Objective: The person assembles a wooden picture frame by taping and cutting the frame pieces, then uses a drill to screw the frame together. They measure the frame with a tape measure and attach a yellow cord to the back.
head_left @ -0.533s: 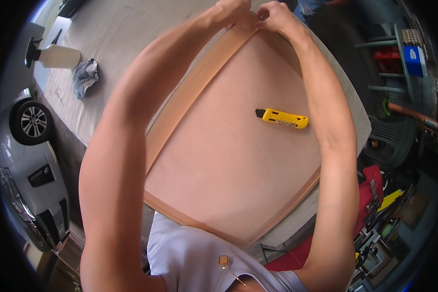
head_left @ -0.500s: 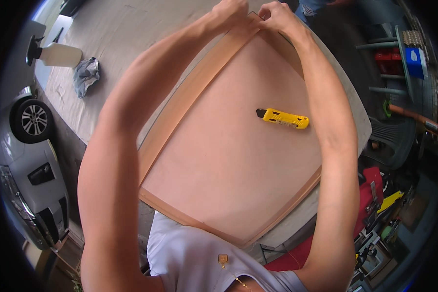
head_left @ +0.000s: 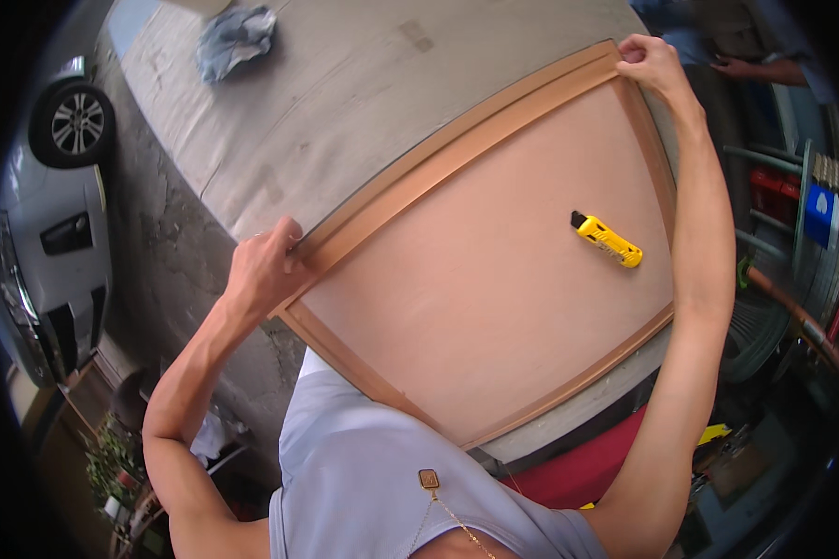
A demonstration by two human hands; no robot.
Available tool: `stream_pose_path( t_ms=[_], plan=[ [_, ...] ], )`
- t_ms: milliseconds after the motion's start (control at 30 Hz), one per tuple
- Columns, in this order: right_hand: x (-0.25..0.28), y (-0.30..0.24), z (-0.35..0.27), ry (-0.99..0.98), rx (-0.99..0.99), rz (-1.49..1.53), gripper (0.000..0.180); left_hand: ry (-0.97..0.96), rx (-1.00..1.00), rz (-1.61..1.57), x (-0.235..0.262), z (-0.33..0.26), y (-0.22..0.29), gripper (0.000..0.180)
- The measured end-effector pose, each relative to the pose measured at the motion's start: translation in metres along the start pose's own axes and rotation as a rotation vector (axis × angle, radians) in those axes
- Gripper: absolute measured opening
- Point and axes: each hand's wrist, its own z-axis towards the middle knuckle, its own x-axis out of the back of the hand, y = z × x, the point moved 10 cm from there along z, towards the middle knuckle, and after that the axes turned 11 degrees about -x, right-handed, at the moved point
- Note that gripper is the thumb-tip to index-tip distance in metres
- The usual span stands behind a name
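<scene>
A large shallow wooden frame with brown edge strips and a flat pinkish panel inside lies on the table in front of me. My left hand is closed around the left end of its far side, thumb up and fingers curled at the corner. At the far right corner my right hand pinches the other end of that side. Between the two hands runs a long brown strip with a thin dark outer edge. On the panel's right part rests a yellow utility knife, touched by neither hand.
The table has a greyish cover, with a crumpled blue-grey rag on it. A silver car stands at left. Another person's hand shows at upper right, near a shelf rack and a dark chair.
My left hand has moved from the far corner down to the near left end of the frame's side. The right hand stays at the far corner. My view has turned and shifted.
</scene>
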Motion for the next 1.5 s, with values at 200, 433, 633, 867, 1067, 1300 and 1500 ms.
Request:
stream_pose_path(
  t_ms=[200,433,633,867,1067,1300,1500],
  plan=[
    [-0.003,-0.004,0.002,-0.040,-0.041,-0.032,0.037,0.074,0.040,-0.085,-0.001,-0.056,-0.037,0.026],
    [0.002,-0.001,-0.002,-0.056,-0.027,-0.013,0.041,0.366,0.155,-0.374,-0.001,-0.080,-0.056,0.026],
    [-0.001,-0.012,0.002,-0.079,0.016,-0.049,0.039,0.751,0.455,-0.636,-0.027,-0.120,-0.067,0.026],
    [-0.001,-0.007,0.008,-0.081,-0.043,0.035,0.036,0.782,0.458,-0.506,-0.038,-0.129,-0.036,0.044],
    [0.001,-0.012,-0.008,-0.045,0.080,-0.130,0.048,0.748,0.352,-0.577,-0.042,-0.132,-0.052,0.063],
    [-0.013,0.002,-0.215,0.093,0.101,0.217,0.055,0.677,0.283,-0.547,-0.045,-0.132,-0.080,0.039],
    [-0.051,-0.045,-0.299,-0.018,-0.062,-0.109,0.042,1.062,0.282,-0.993,-0.003,-0.168,-0.082,0.019]
  ],
)
